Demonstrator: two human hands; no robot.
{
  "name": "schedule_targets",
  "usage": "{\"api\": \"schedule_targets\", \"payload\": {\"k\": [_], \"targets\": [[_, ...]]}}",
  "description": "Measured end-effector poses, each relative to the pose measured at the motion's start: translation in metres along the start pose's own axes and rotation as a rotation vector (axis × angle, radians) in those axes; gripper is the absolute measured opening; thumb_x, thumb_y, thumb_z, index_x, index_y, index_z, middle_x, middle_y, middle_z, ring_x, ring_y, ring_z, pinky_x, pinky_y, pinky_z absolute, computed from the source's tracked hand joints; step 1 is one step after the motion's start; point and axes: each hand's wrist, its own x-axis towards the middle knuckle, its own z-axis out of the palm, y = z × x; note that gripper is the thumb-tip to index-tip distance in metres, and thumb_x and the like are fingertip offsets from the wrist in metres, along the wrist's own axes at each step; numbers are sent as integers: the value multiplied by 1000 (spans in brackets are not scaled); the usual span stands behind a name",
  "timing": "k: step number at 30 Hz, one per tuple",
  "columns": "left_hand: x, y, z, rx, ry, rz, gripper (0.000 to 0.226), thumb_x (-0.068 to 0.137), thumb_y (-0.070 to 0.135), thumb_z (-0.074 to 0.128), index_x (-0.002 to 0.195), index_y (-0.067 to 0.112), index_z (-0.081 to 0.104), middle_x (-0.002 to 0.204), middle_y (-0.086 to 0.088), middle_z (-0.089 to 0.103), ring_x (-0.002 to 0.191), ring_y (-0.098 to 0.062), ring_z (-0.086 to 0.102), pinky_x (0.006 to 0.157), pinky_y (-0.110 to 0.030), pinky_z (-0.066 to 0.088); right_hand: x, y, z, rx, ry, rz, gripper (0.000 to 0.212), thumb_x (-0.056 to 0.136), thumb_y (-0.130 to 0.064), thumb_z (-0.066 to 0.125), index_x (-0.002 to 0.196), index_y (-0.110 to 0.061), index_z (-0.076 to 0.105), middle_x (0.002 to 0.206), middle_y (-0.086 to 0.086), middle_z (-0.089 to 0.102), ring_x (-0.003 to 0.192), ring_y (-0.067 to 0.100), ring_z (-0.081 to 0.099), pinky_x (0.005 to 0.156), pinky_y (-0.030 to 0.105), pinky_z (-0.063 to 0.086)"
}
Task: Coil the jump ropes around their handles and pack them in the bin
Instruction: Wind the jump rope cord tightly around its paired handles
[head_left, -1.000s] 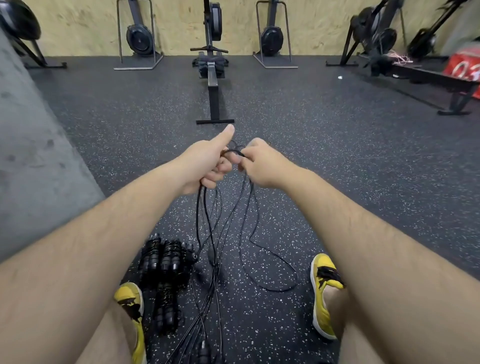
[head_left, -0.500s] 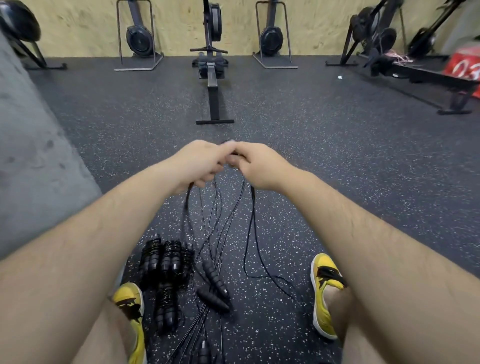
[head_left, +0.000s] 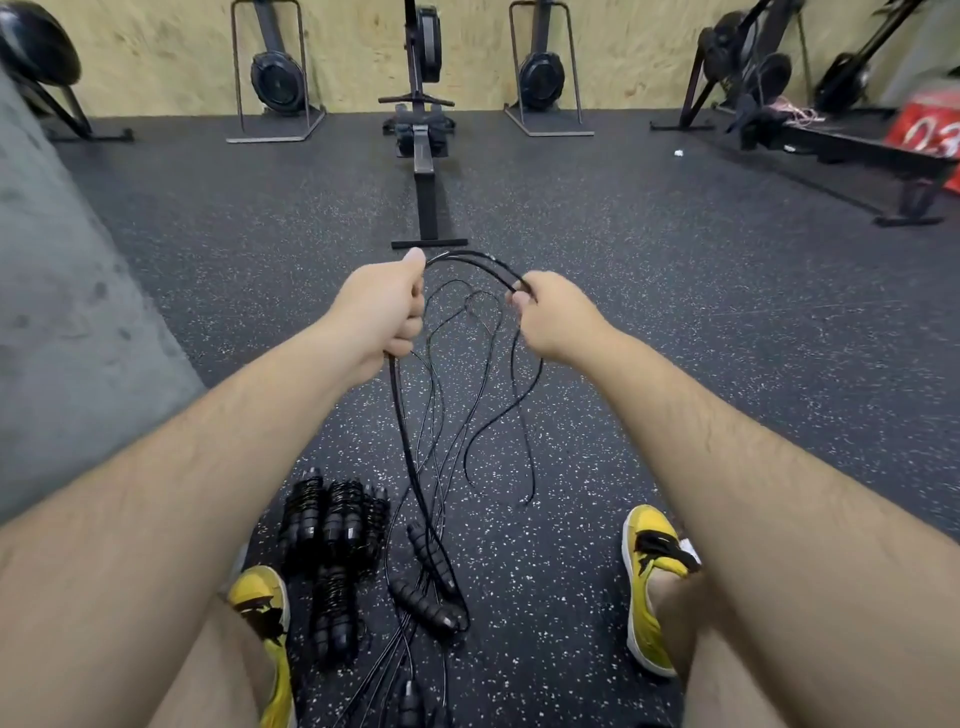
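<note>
1. Several coiled jump ropes (head_left: 332, 525) lay bundled on the rubber floor (head_left: 675, 364) beside the left shoe (head_left: 262, 603), wound but not packed.
2. The left hand (head_left: 382, 312) gripped a black cord (head_left: 470, 255) in its fist. The right hand (head_left: 558, 317) pinched the same cord, and a short arc spanned between them.
3. Loose cords hung tangled down to two unwound handles (head_left: 423, 605).
4. No bin was in view, so packing looked undone.
</note>
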Motion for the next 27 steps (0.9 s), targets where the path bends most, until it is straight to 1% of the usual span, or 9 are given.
{"api": "schedule_targets", "payload": {"k": [2,5,9,11,13,14,19,23,27], "targets": [[-1,0,3,-20,-23,10,35,107,40,40,77,22,37,57,8,25,45,-10,16,36,-18,13,1,-1,-4,30,45,-3,28,105,-18,40,126,-6,54,129,14,56,103,28,58,80,33,43],[-2,-2,9,-105,-51,5,33,108,37,38,80,20,39,59,6,25,46,-9,16,36,-19,14,-6,-4,-2,-47,-14,136,64,100,-14,48,154,-7,15,159,12,17,124,36,49,93,41,41],[3,-3,18,-331,-83,-28,29,110,25,37,84,15,45,63,4,32,46,-7,21,39,-19,18,-21,-27,-2,-7,158,50,34,83,-15,57,115,-8,52,121,8,47,94,28,58,76,36,47],[4,-2,22,-390,-102,-10,28,110,22,35,86,13,46,65,4,32,46,-7,24,40,-19,21,-28,-36,1,184,-183,-9,15,83,-18,60,94,-7,62,91,4,61,73,20,57,63,30,45],[4,0,26,-433,-120,21,27,111,21,34,88,12,46,66,3,33,47,-8,26,42,-20,26,-38,-39,10,307,-573,-21,20,85,-21,66,88,-2,62,72,4,57,58,18,49,51,28,40],[4,1,27,-449,-126,40,26,111,21,34,90,12,46,68,2,34,49,-8,28,44,-20,28,-40,-38,16,285,-617,-46,27,86,-26,69,90,0,64,69,4,57,56,18,48,50,27,40],[3,-2,16,-212,-57,84,36,109,31,37,113,4,61,93,-9,62,79,-19,60,67,-29,52,-34,-39,17,233,-299,-134,22,98,-27,58,85,-15,71,65,-7,62,50,6,51,52,23,41],[-5,-16,-4,39,-325,-10,35,106,28,39,114,6,66,112,-12,73,108,-27,67,92,-38,50,-19,-36,3,431,-43,-124,28,102,-28,52,84,-16,69,62,-7,58,47,2,48,51,20,38],[-8,-46,-2,442,-386,76,18,104,10,51,113,9,66,104,-5,77,105,-19,72,101,-42,53,-13,-34,-2,632,-19,-93,27,104,-28,50,87,-19,69,62,-9,53,48,4,45,52,22,35]]}}
